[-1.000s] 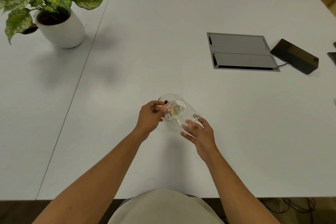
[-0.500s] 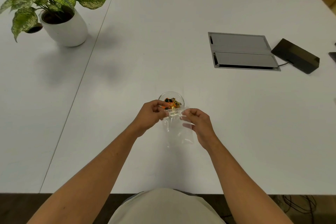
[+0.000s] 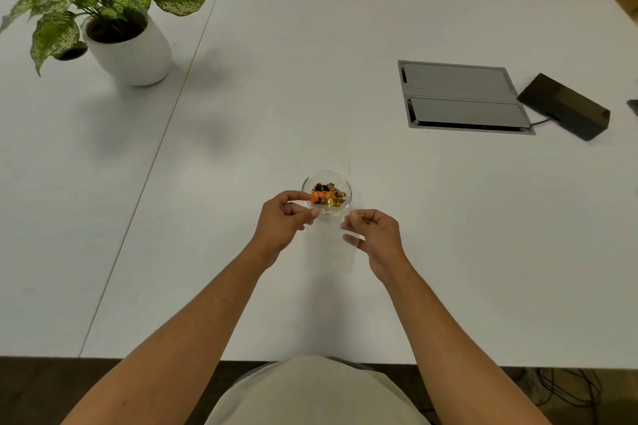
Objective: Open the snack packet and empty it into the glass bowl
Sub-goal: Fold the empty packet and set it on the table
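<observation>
A: Item one, glass bowl: I log it on the white table, dead centre of my head view, holding orange, dark and gold snack pieces

B: Item two, snack packet?

A: Clear film, nearly invisible. It hangs from both hands with its long axis running twelve to six; the mouth sits at twelve, just beside the bowl's near rim, and the closed end trails toward six. It looks emptied, though the film is too faint for me to be sure

B: Grip state?

A: Left hand: thumb and forefinger pressed together on the packet's top left corner, at about eight o'clock from the bowl. Right hand: fingers curled in, pinching the top right corner, at about five o'clock from the bowl

B: Which is nearer?

A: The left; its fingertips overlap the bowl's rim in my view; whether they touch it I cannot tell. The right stands a little off

B: And the coming move?

A: My judgement: pouring is done, so the packet should draw back toward six, away from the bowl
</observation>
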`<action>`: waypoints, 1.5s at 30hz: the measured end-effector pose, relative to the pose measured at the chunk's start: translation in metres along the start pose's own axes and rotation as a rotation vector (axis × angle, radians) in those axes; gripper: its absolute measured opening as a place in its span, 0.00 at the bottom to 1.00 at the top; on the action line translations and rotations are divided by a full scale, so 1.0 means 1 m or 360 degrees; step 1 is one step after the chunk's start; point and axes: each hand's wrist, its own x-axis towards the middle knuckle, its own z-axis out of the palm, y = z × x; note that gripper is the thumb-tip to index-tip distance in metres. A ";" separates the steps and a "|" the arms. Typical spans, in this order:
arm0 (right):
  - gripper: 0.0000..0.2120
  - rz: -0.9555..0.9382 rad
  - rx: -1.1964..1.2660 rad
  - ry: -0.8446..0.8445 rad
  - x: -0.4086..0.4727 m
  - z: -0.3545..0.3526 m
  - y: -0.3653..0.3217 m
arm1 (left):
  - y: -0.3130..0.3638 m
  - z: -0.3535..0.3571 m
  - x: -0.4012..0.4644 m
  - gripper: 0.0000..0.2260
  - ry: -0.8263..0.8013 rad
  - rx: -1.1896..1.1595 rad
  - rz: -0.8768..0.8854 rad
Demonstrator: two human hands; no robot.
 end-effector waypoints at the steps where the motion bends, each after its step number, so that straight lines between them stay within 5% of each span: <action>1: 0.03 0.0010 0.0007 -0.0003 0.000 0.000 0.000 | 0.000 0.000 -0.001 0.11 0.0015 0.0000 -0.0003; 14: 0.05 0.0096 -0.0007 -0.0155 -0.008 -0.011 -0.004 | 0.005 -0.006 -0.006 0.12 -0.0072 0.0010 0.0046; 24: 0.05 0.0134 0.0062 -0.0175 -0.010 -0.004 -0.004 | 0.000 -0.002 -0.010 0.13 -0.0223 -0.0356 -0.0109; 45: 0.05 0.0147 0.0022 -0.0339 -0.012 0.010 0.003 | -0.004 0.014 -0.014 0.13 -0.0012 -0.0113 -0.0020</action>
